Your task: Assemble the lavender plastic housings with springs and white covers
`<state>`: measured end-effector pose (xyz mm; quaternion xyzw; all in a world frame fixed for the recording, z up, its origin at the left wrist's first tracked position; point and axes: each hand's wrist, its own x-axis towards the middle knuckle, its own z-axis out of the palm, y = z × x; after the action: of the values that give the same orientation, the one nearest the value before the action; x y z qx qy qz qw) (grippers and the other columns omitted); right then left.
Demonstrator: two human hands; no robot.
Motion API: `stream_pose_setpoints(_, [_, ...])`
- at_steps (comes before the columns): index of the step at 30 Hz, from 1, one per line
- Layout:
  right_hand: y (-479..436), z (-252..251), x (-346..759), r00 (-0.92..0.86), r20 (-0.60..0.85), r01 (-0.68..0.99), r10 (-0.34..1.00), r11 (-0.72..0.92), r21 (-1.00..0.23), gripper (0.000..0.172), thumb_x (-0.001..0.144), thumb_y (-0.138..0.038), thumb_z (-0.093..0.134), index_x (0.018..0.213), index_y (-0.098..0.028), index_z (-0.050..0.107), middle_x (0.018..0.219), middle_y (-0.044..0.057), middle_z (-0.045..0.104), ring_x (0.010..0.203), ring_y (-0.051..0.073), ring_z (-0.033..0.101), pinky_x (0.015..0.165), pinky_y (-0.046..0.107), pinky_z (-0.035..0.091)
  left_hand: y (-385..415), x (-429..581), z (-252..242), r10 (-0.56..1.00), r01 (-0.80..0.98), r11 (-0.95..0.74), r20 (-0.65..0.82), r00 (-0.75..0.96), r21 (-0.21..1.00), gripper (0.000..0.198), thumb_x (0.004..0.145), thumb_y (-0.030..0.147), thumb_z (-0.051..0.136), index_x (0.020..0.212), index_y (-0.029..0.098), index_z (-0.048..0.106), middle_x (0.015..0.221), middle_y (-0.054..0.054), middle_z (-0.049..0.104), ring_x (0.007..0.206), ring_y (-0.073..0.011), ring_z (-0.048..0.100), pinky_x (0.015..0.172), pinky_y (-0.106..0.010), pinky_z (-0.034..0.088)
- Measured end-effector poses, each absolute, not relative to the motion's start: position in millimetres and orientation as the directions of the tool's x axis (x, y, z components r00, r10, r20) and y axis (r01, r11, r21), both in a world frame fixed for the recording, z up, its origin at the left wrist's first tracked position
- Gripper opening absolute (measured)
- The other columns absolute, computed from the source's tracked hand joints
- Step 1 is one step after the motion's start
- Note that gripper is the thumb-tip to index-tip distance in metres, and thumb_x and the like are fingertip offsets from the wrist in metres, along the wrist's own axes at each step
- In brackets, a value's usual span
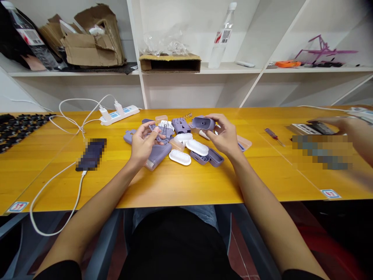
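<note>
My left hand (142,143) is closed, its thumb and fingers pinching a thin grey-purple plastic part (163,136). A thin coil spring (165,129) shows by that part; whether the hand grips it too, I cannot tell. In my right hand (225,134) is a hollow oval grey-purple plastic housing (202,123), tilted so its inside with a small hole faces me. Below and between both hands lies a pile of parts: white oval pieces with ridged edges (180,157), small grey-purple trays (216,158), a square grey-purple piece (181,126) and a larger grey-purple case (159,156).
A phone (92,153) on a white cable and a power strip (120,115) lie left. Rightward are a screwdriver (274,137) and another person's blurred hand (335,123) over a dark object. Shelves behind hold a bottle (223,39) and a torn cardboard box (90,48).
</note>
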<state>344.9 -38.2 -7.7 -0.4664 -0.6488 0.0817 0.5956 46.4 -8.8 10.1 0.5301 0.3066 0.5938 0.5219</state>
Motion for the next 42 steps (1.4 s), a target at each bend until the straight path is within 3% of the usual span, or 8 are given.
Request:
stream_pose_setpoints(14, [-56.0, 0.0, 318.6, 0.051, 0.744, 0.494, 0.666, 0.631, -0.599, 0.039, 0.090, -0.022, 0.071, 0.127, -0.034, 0.074, 0.139, 0.009, 0.072, 0.136, 0.031, 0.068, 0.114, 0.053, 0.060, -24.1, 51.4, 6.5, 0.844, -0.089, -0.515, 0.523, 0.120, 0.852, 0.038, 0.091, 0.032, 0.086, 0.126, 0.024, 0.074, 0.102, -0.005, 0.074, 0.081, -0.0177, 0.075, 0.064, -0.026, 0.063])
stream_pose_setpoints(24, [-59.5, 2.9, 317.9, 0.037, 0.722, 0.544, 0.691, 0.592, -0.595, 0.041, 0.090, -0.020, 0.072, 0.129, -0.034, 0.075, 0.141, 0.008, 0.073, 0.138, 0.033, 0.067, 0.115, 0.054, 0.059, -25.5, 50.9, 4.6, 0.823, -0.069, -0.550, 0.554, 0.125, 0.832, 0.038, 0.094, 0.032, 0.083, 0.129, 0.024, 0.074, 0.104, -0.005, 0.074, 0.084, -0.0177, 0.073, 0.070, -0.027, 0.064])
stream_pose_setpoints(42, [-54.5, -1.7, 317.0, -0.129, 0.858, 0.639, 0.498, 0.703, -0.312, 0.052, 0.087, -0.008, 0.065, 0.133, -0.030, 0.074, 0.132, 0.011, 0.078, 0.129, 0.035, 0.073, 0.113, 0.059, 0.059, -18.1, 47.9, -6.4, 0.698, 0.151, -0.716, 0.698, 0.162, 0.682, 0.039, 0.098, 0.031, 0.078, 0.135, 0.023, 0.072, 0.113, -0.009, 0.075, 0.093, -0.0185, 0.075, 0.076, -0.029, 0.067])
